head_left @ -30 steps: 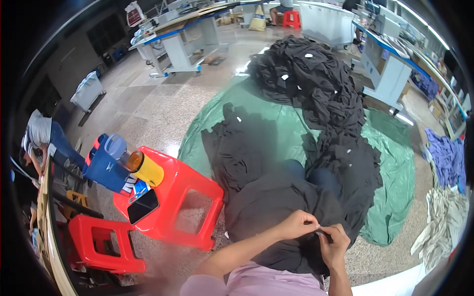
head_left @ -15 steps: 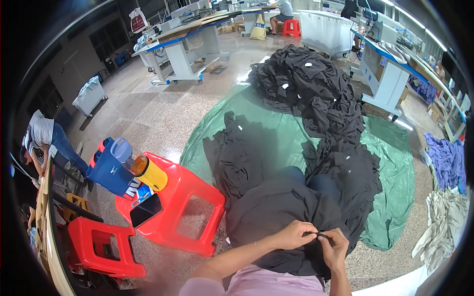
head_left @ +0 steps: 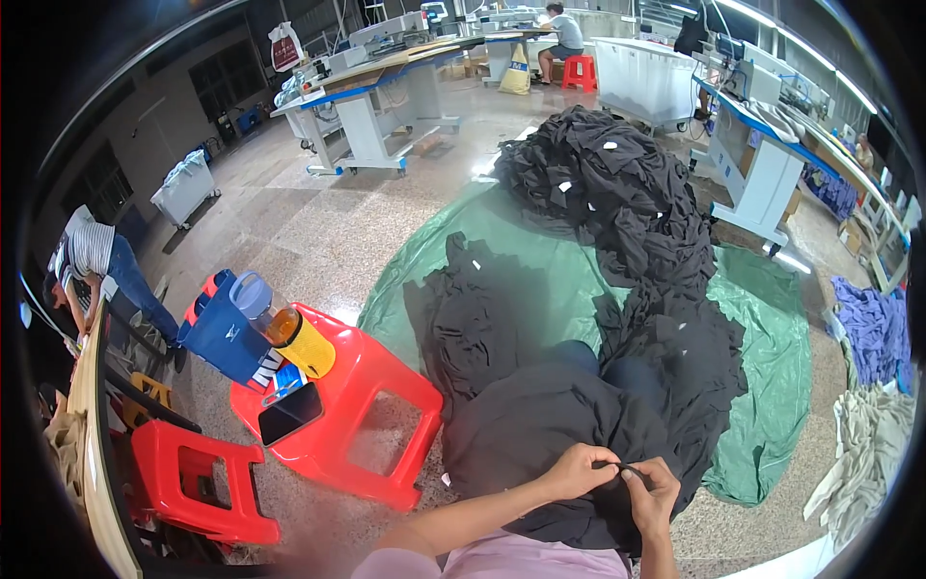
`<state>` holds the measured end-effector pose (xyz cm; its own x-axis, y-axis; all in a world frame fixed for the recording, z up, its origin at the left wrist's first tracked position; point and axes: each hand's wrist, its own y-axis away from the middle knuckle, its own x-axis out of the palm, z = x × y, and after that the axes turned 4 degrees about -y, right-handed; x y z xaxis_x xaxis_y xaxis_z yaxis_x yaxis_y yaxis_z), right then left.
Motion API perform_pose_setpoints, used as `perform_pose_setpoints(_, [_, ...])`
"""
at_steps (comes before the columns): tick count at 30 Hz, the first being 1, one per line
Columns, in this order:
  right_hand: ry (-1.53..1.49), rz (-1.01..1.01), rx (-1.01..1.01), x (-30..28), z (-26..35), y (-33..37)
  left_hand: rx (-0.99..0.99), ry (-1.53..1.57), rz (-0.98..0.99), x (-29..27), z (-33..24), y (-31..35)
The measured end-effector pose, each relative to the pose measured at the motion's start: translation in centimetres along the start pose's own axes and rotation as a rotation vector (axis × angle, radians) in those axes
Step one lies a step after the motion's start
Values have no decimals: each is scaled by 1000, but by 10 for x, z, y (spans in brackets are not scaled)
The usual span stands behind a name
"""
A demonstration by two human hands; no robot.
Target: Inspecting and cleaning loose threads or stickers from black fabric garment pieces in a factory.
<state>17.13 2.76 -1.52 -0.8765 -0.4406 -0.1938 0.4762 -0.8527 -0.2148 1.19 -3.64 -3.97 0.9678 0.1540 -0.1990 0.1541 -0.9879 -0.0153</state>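
A black garment [head_left: 531,415] is spread across my lap in loose folds. My left hand [head_left: 582,471] pinches a bit of its fabric between thumb and fingertips. Close beside it, my right hand [head_left: 652,490] grips the same cloth, and the fingertips of both hands nearly meet. Whether anything small sits between the fingers is too fine to see. Past my knees lies a big heap of black garments [head_left: 617,193] with small white labels, trailing toward me on the right. A smaller bunch of black cloth [head_left: 468,318] lies to the left of it, on a green plastic sheet [head_left: 569,265].
At my left, a red stool [head_left: 371,352] bears a phone [head_left: 289,415], a bottle with a yellow sleeve [head_left: 307,349] and a blue bag [head_left: 224,333]. Another red stool [head_left: 193,482] stands lower left. Purple cloth [head_left: 873,323] and beige cloth [head_left: 863,458] lie right. One person [head_left: 96,256] bends over at far left.
The whole view has tilted up slightly, so the scene sits a little lower. Both hands keep their pinch on the black garment, with hardly any movement.
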Motion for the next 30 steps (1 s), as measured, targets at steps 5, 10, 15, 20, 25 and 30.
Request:
perform_pose_setpoints(5, [-448,-99,521,5,4,-1,-155,359,-70,4,-4,2])
perform_pose_setpoints(10, [-395,8,519,27,2,-7,-118,98,-228,-7,5,4])
perform_pose_setpoints(15, [63,20,160,9,29,5,-255,252,-150,-27,-11,5])
perform_pose_setpoints(20, [129,182,-157,6,40,32,-184,-584,198,-42,-43,-6])
perform_pose_setpoints(25, [178,318,-116,19,43,44,-56,-915,412,-34,-57,-12])
perform_pose_setpoints(30, [206,453,-71,23,44,44,-179,-85,183,-25,-41,-2])
